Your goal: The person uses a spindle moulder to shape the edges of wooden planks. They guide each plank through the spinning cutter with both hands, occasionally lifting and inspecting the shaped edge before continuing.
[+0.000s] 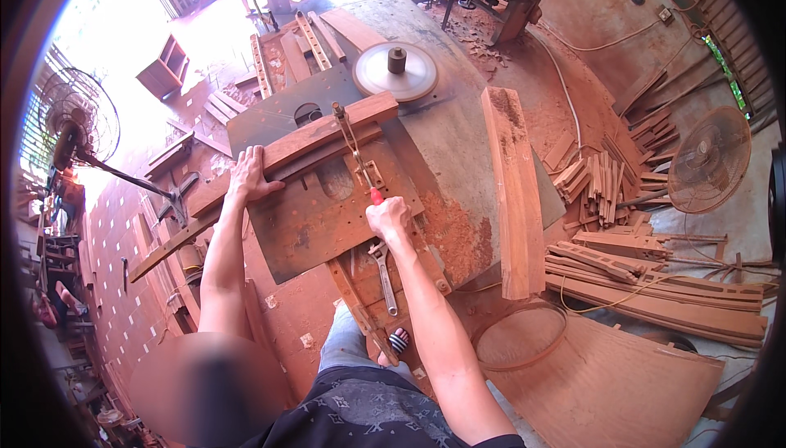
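Over the tabletop point(458, 133): wooden beam point(307, 142) lies slantwise on a flat plate point(286, 239) | left hand point(250, 176): grip spread open, resting on the beam | right hand point(390, 217): grip closed around a red clamp handle point(377, 196) | wrench point(385, 280) lies nearer the body | blurred disc point(395, 84) beyond

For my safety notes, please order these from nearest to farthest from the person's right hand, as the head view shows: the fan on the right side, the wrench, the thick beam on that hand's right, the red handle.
1. Red handle: gripped by the right hand.
2. Wrench: just below the hand.
3. Thick beam: to the hand's right.
4. Fan: far right of the view.
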`<move>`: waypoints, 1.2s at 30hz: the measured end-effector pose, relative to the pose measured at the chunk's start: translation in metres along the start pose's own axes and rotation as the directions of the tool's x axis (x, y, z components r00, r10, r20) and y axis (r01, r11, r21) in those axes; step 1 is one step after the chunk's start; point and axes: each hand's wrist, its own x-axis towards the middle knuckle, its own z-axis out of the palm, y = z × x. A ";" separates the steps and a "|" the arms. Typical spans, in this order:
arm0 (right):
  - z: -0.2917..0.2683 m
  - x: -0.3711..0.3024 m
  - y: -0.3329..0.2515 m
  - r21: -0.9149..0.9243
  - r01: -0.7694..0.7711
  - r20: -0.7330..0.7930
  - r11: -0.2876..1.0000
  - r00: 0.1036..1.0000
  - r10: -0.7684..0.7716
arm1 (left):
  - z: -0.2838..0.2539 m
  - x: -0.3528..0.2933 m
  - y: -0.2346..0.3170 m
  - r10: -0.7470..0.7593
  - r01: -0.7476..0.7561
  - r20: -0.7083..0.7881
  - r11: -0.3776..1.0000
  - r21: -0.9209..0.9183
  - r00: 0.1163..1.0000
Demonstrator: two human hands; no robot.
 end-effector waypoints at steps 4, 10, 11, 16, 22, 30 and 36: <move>0.001 0.002 0.001 0.002 0.019 0.013 1.000 1.000 -0.019 | -0.001 0.000 0.002 0.009 -0.009 -0.017 1.000 -0.003 1.000; 0.000 0.000 0.000 0.005 0.021 -0.010 1.000 1.000 -0.021 | -0.002 0.001 0.002 0.000 0.000 0.000 1.000 0.011 1.000; 0.000 0.001 0.000 0.006 0.020 -0.006 1.000 1.000 -0.020 | -0.001 0.001 0.001 0.002 -0.002 0.000 1.000 0.011 1.000; -0.001 0.000 -0.002 0.008 0.027 -0.001 1.000 1.000 -0.027 | 0.000 0.001 -0.001 0.003 -0.003 -0.001 1.000 0.010 1.000; 0.000 0.000 0.001 0.010 0.055 -0.012 0.998 0.998 -0.055 | 0.002 0.001 -0.001 -0.001 0.001 -0.018 1.000 -0.015 1.000; 0.001 -0.015 0.027 0.051 0.032 -0.037 0.998 0.999 -0.030 | 0.002 -0.021 0.009 -0.008 0.008 -0.005 1.000 -0.008 1.000; -0.009 -0.036 0.050 0.019 0.018 -0.037 1.000 0.999 -0.017 | -0.005 -0.050 0.034 -0.023 0.023 0.030 1.000 0.018 0.999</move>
